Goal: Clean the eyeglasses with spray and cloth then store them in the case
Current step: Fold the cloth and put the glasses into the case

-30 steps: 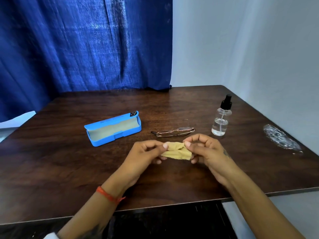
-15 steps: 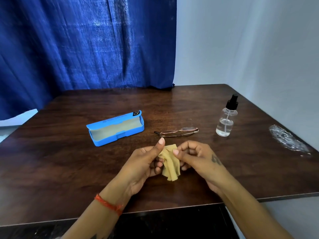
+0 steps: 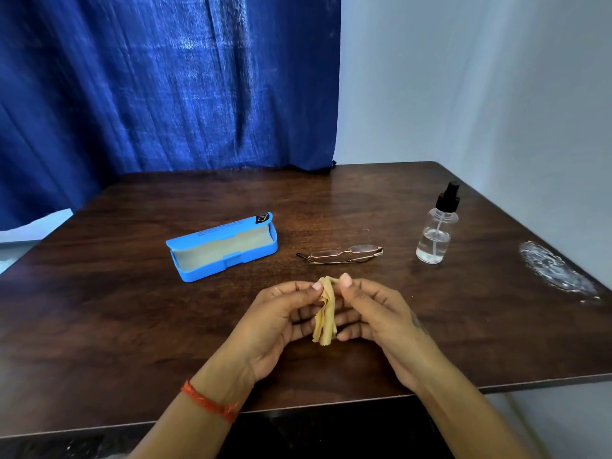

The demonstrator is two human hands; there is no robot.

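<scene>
My left hand and right hand pinch the bunched cloth between them; glasses lie just beyond.

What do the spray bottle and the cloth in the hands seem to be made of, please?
Spray bottle: clear plastic or glass, glossy, liquid showing through; matte black cap, probably plastic. Cloth: thin, soft tan fabric, likely microfiber, hanging in limp folds.
</scene>
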